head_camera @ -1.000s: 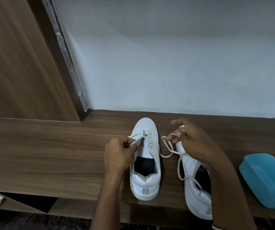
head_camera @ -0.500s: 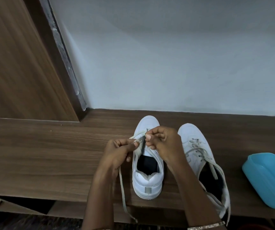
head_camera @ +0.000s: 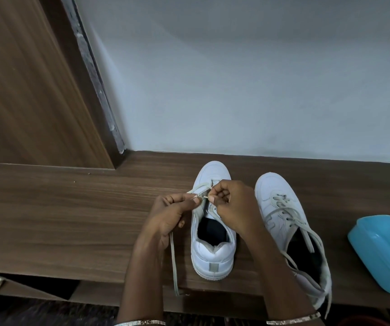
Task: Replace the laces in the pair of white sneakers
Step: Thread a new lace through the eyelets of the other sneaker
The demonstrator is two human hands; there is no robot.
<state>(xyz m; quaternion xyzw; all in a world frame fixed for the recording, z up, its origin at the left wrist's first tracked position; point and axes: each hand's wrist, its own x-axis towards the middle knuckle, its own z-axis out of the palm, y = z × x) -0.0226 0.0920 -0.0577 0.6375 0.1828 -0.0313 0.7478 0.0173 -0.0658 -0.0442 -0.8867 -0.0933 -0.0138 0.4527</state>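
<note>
Both hands pinch the lace (head_camera: 174,262) at the top eyelets of the sneaker (head_camera: 213,257) on the wooden shelf (head_camera: 71,220).

On my feed the sneaker stands heel toward me, toe to the wall. My left hand (head_camera: 168,215) clamps the lace between thumb and forefinger, and a loose end hangs past the shelf edge. My right hand (head_camera: 231,205), fingers curled, nips the lace tip just beside it. The second sneaker (head_camera: 281,208), loosely laced, sits to the right, with a blue tub (head_camera: 382,252) beyond.
</note>
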